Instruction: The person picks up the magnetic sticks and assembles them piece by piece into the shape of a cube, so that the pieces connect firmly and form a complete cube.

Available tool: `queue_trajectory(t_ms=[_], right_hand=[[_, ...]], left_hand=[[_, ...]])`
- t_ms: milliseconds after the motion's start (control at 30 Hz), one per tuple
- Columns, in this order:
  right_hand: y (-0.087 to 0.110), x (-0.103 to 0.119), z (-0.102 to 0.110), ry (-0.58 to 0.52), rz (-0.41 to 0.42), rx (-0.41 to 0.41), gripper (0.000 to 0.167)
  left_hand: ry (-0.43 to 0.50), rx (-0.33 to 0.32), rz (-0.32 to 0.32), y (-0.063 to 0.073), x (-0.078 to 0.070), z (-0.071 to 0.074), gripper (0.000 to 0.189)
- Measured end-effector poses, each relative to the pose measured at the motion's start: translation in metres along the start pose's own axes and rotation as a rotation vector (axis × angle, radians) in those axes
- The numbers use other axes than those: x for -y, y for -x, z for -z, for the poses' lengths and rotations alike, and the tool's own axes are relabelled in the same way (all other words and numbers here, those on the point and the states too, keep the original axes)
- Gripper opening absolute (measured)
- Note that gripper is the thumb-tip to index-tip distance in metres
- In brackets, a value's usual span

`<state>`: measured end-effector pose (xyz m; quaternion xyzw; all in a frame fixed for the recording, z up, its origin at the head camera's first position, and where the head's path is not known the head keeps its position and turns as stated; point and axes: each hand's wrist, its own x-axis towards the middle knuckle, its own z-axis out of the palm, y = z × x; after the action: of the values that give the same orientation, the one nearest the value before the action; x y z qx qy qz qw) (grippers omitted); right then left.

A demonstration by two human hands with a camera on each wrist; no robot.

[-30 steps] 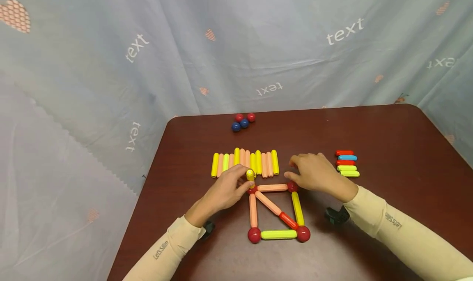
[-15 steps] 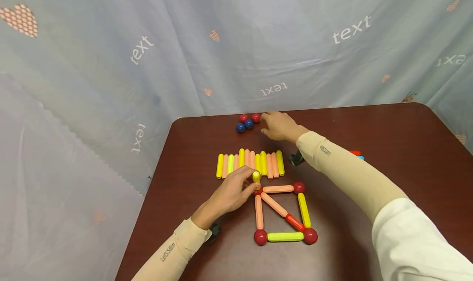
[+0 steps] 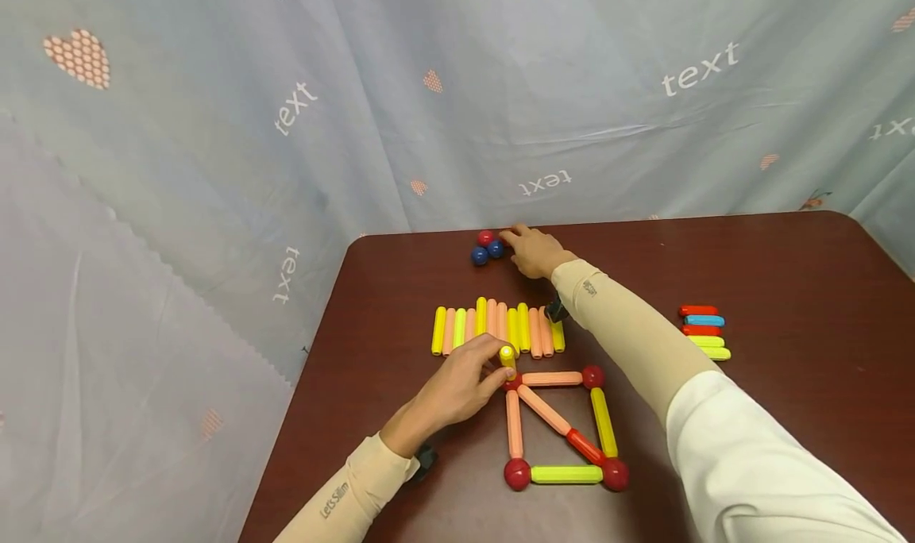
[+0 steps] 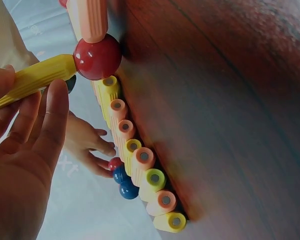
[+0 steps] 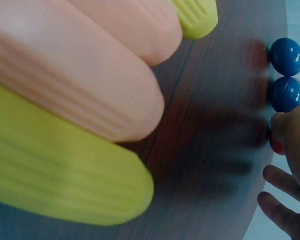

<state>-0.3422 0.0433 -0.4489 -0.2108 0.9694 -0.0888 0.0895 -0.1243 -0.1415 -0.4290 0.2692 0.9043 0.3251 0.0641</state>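
Note:
My left hand (image 3: pixel 457 380) pinches a yellow ridged magnetic rod (image 3: pixel 507 358) that stands on a red ball (image 4: pixel 97 56) at the frame's far left corner. This flat frame of rods and red balls has a diagonal made of a peach rod (image 3: pixel 545 410) and a red rod (image 3: pixel 586 448). A lime rod (image 3: pixel 567 475) forms its near side. At the back of the table, my right hand (image 3: pixel 534 251) pinches a red ball (image 5: pixel 277 145), its thumb and finger partly covering it. Two blue balls (image 3: pixel 480 256) and another red ball (image 3: pixel 486 238) sit beside that hand.
A row of yellow, peach and lime rods (image 3: pixel 480 325) lies between the frame and the balls. Short red, blue and lime rods (image 3: pixel 704 321) are stacked at the right. A patterned curtain (image 3: pixel 457 106) hangs behind the table (image 3: pixel 808 305).
My right hand has gone from the frame's far right corner to the balls at the back and closed around the right-hand red one. My left hand keeps its hold on the upright yellow rod.

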Motion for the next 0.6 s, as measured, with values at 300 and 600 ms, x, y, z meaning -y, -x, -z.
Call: queue_trajectory(t_ms=[300,600], right_hand=[[0.007,-0.009,0.002,0.05,0.049,-0.052,0.04],[0.041,-0.007,0.029,-0.003,0.106,-0.146,0.034]], left_hand=[[-0.007,-0.013,0.006,-0.002,-0.001,-0.002,0.021],[-0.002,-0.018,0.0,-0.002,0.001,-0.002,0.019]])
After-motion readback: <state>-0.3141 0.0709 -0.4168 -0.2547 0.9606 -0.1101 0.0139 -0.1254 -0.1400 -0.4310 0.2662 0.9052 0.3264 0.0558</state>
